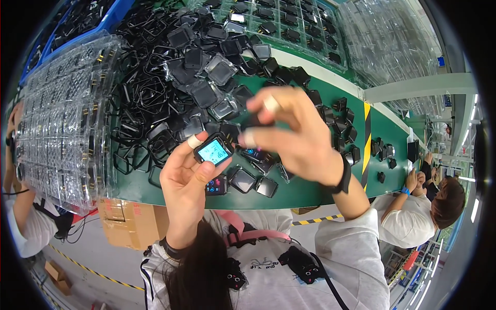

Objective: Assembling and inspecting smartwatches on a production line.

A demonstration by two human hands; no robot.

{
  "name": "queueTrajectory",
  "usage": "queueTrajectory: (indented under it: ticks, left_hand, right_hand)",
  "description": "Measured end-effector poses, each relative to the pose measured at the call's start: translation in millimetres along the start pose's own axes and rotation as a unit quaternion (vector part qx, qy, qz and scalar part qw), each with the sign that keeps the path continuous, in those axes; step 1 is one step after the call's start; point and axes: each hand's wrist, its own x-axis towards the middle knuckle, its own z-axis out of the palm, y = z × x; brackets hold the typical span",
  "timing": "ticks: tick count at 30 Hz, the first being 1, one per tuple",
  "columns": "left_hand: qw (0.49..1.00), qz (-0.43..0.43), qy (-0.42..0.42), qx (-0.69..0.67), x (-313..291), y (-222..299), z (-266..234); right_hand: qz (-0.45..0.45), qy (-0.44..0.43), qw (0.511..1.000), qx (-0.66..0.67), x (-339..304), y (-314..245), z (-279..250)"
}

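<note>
Above the flat green workbench [132, 186], the right hand [299, 137] is too blurred to tell its grip, while the left hand [187, 178] pinches a black, rounded-rectangular, plastic-looking device [214, 150] with a lit pale-blue screen [212, 152], likely light, stiff and scratch-prone, best held by its rim.

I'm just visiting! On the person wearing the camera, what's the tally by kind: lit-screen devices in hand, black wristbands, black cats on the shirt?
Lit-screen device in the left hand: 1
Black wristbands: 2
Black cats on the shirt: 2
Total: 5
</note>
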Motion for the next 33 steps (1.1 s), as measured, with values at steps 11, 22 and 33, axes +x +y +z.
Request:
queueTrajectory:
  ticks: [11, 22, 33]
  left_hand:
    - [0.998, -0.019, -0.053, 0.015, -4, -5, 29]
    - [0.988, -0.055, -0.126, 0.070, -10, -20, 47]
    - [0.987, -0.081, -0.102, 0.096, -9, -27, 54]
  right_hand:
    - [-0.146, 0.069, 0.986, 0.044, -67, -25, -22]
    - [0.111, 0.066, 0.980, 0.148, -65, -15, -24]
    - [0.179, 0.053, 0.973, 0.138, -73, -3, -10]
